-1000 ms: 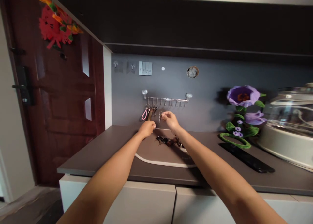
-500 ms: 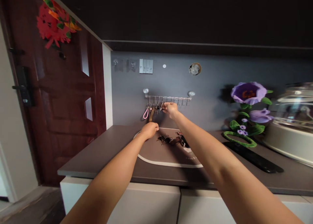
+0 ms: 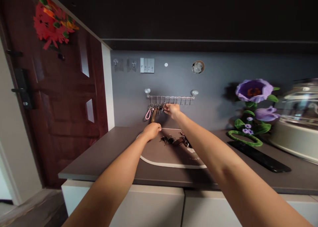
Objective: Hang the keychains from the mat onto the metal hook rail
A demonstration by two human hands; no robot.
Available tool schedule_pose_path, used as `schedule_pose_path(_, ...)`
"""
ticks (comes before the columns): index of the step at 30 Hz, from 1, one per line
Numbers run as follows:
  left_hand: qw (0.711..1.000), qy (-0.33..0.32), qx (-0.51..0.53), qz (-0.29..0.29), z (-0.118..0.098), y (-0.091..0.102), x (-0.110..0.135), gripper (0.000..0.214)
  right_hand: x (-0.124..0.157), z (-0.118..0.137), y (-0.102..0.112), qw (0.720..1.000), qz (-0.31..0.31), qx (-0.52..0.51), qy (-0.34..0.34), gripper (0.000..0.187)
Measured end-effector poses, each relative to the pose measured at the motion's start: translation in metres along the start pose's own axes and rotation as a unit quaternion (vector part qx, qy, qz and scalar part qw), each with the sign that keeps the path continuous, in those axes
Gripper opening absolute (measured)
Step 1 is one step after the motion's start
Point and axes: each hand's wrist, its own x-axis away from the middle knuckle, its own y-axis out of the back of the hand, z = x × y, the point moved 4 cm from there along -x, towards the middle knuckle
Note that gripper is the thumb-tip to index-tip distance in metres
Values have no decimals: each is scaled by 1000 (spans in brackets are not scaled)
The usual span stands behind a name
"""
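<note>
A chrome hook rail point(image 3: 171, 97) is fixed to the grey wall above the counter. Key bunches point(image 3: 156, 108) hang from its left hooks, one with a pink loop point(image 3: 148, 113). My right hand point(image 3: 172, 110) is raised to the rail, fingers pinched on a small key ring right below the hooks. My left hand point(image 3: 152, 131) hovers lower, over the back edge of a brown mat point(image 3: 169, 154) with a white rim, its fingers curled closed; what they hold, if anything, is hidden. More keys point(image 3: 174, 141) lie in a dark heap on the mat.
A dark red door point(image 3: 57, 98) stands at the left. A purple fabric flower point(image 3: 250, 111) and a black flat device point(image 3: 259, 156) sit on the counter at the right, beside a large glass-lidded pot point(image 3: 295, 121). Switches point(image 3: 147, 65) are on the wall.
My right hand rose from counter height up to the hook rail with the small key ring. My left hand stayed low over the mat. The view tilted slightly.
</note>
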Motion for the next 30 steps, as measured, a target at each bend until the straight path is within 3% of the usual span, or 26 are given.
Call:
schedule_pose_path(9,1000,1,-24,-1,1,3,1,18,-3,-11,2,999,41,19,4,13)
schedule_pose_path(18,999,-15,-36,7,2,1,-1,19,-9,-14,5,994,44,94,45,13)
schedule_pose_path(30,999,-35,40,-7,0,5,2,17,21,-16,23,988,69,126,54,6)
